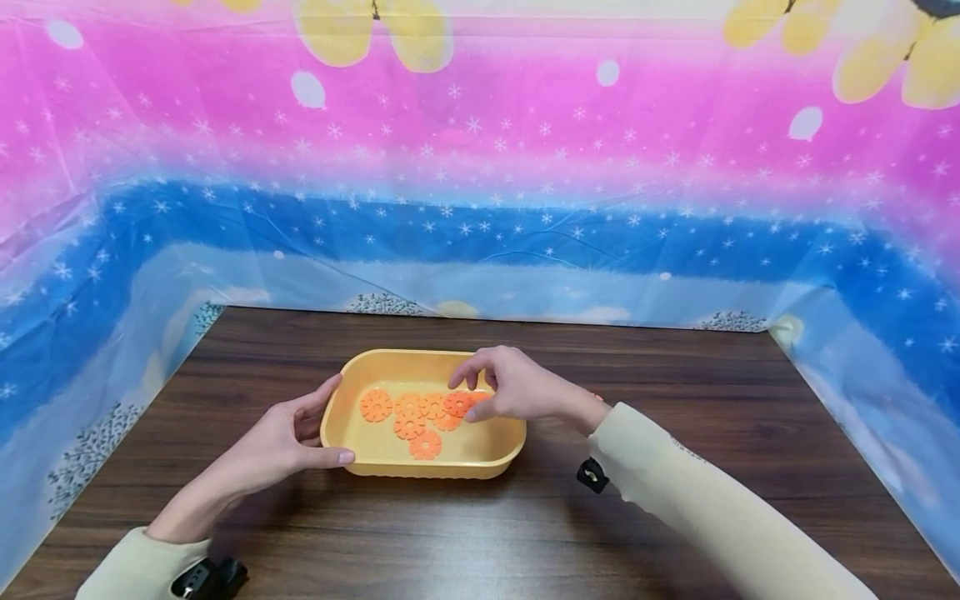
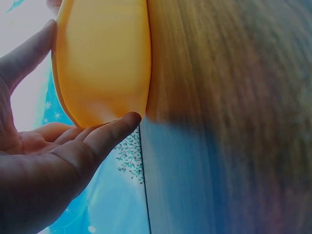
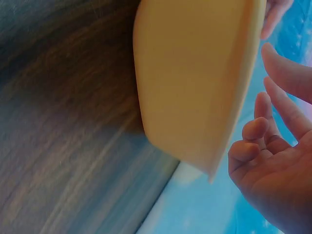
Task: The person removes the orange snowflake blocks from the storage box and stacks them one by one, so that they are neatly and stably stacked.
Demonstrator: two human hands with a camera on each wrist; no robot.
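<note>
The left hand (image 1: 273, 437) is gripping the tray (image 1: 427, 469); the right hand (image 1: 517, 387), loose and empty, is partly hiding the discs (image 1: 411, 423). Cloth (image 1: 480, 167) is bordering the table (image 1: 675, 375) behind and sideways.

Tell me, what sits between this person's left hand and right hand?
A yellow tray with orange notched discs in it, as the head view shows: the left hand holds one end, while the right hand is over the opposite part.

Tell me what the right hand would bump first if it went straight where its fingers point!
Probably the orange discs in the yellow tray, just ahead of the right hand; its height above them is unclear.
</note>
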